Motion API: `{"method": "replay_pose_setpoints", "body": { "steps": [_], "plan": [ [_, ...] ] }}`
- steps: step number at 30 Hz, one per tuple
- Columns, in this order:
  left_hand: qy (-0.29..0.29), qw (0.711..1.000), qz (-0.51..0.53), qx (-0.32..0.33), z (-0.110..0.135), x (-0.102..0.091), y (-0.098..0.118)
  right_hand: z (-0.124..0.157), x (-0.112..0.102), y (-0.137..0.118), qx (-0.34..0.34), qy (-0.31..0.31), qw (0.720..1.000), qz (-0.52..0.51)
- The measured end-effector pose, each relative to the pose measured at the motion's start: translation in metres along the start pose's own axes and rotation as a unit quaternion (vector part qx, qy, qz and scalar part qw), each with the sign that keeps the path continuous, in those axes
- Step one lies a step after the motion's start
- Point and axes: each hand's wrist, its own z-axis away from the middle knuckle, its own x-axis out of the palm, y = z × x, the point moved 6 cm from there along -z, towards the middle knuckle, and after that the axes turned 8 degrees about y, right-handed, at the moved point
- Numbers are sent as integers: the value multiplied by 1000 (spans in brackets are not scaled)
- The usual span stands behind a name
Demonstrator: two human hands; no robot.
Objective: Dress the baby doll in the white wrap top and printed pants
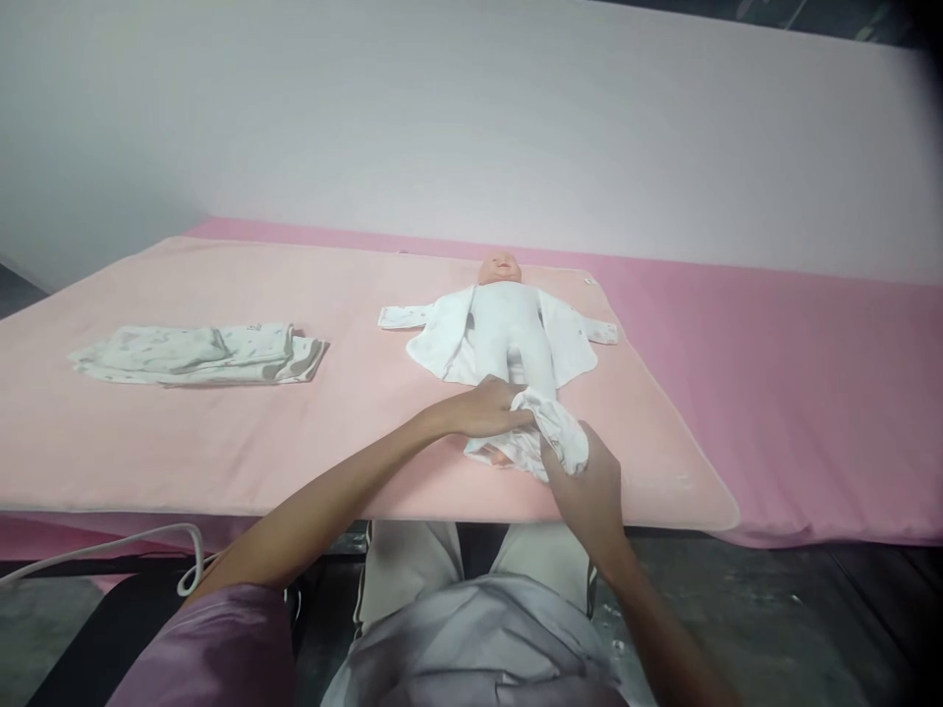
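A baby doll [508,319] lies on its back, head away from me, its body and legs white. Spread out at its sides is an open white baby shirt [440,342], with the sleeves stretched outward. Around the doll's lower legs a white baby garment [561,432] is bunched up; its exact kind is hard to make out. My left hand [486,407] is closed at the doll's leg, thumb and fingers at the near edge of this garment. My right hand [589,486] grips the bunched cloth from the right. One foot of the doll shows below the cloth.
Folded patterned baby clothes [198,353] lie to the left on a peach mat [354,442]. Under the mat is a pink sheet [810,393]. A pale wall [471,118] stands behind. A white cable [147,533] hangs by the table's front edge at left.
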Motion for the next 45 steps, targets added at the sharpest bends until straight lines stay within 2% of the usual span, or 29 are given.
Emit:
{"method": "replay_pose_setpoints", "body": {
  "steps": [3, 6, 9, 11, 14, 17, 21, 24, 30, 34, 38, 42, 43, 45],
  "plan": [
    [-4, 992, -122, 35, -6, 9, 13, 14, -4, 17, -2, 86, 994, 65],
    [-24, 978, -200, 48, -12, 23, 22, 12, -6, 28, -27, 151, 983, 99],
    [-23, 959, -279, 33, -19, 33, 24, 8, -9, 31, -62, 173, 977, 106],
    [-30, 947, -319, 25, -22, 39, 24, 8, -9, 36, -33, 145, 983, 103],
    [-62, 944, -325, 18, -25, 44, 23, 11, -10, 46, 61, 92, 990, 86],
    [-66, 962, -263, 24, -20, 40, 22, 14, -7, 47, 104, 55, 993, 1],
    [-26, 991, -119, 51, -6, 25, 22, 11, 1, 47, 124, 22, 983, -133],
    [11, 997, -44, 61, 4, 17, 20, -2, 10, 47, 124, -13, 976, -180],
    [68, 996, -16, 64, 7, 14, 14, -35, 18, 38, 106, -48, 975, -191],
    [88, 990, 91, 58, 10, 10, 4, -39, 13, 32, 41, -49, 988, -138],
    [84, 975, 200, 55, 13, 8, -4, -37, 12, 27, -25, -95, 988, -119],
    [100, 976, 178, 77, 14, 3, -4, -50, 8, 28, -25, -123, 988, -91],
    [104, 978, 156, 90, 16, 1, -3, -53, 8, 28, -20, -147, 984, -102],
    [116, 983, 96, 109, 23, -2, -2, -56, 9, 31, 3, -234, 960, -152]
  ]
}}
